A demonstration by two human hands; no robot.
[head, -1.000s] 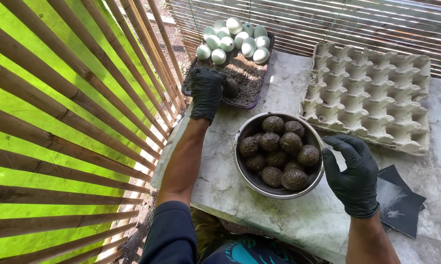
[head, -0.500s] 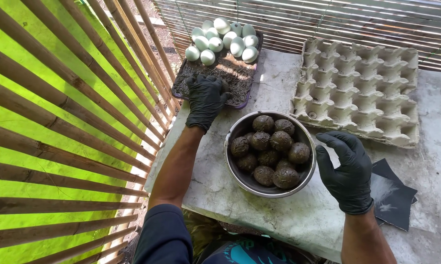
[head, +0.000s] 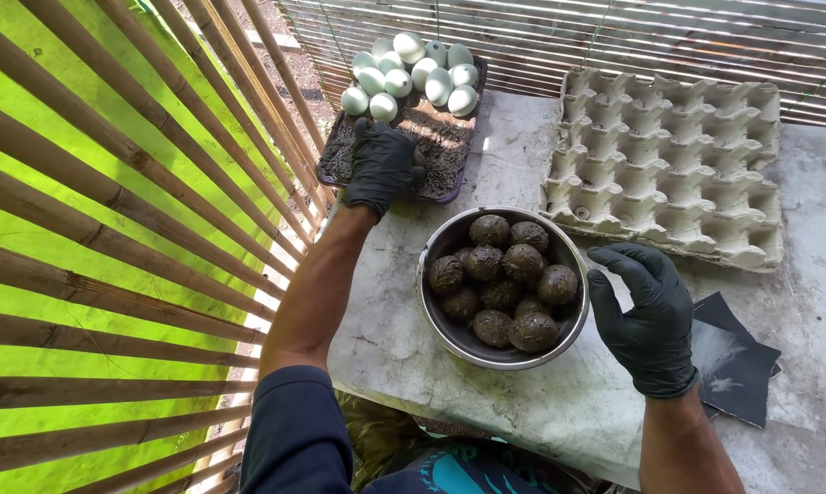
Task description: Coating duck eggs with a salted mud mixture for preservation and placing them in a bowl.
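Both my hands wear black gloves. My left hand presses down into dark soil-like mix in a shallow dark tray, fingers curled in the mix. Several pale green-white eggs lie at the tray's far end. My right hand hovers open beside the right rim of a metal bowl, holding nothing. The bowl holds several dark mud-coated balls, egg-sized.
An empty grey cardboard egg tray sits at the back right of the grey stone table. Dark flat sheets lie by my right wrist. A slatted bamboo wall runs along the left, another behind.
My left hand has stayed in the tray's mix. My right hand stays open by the bowl. The view has shifted slightly.
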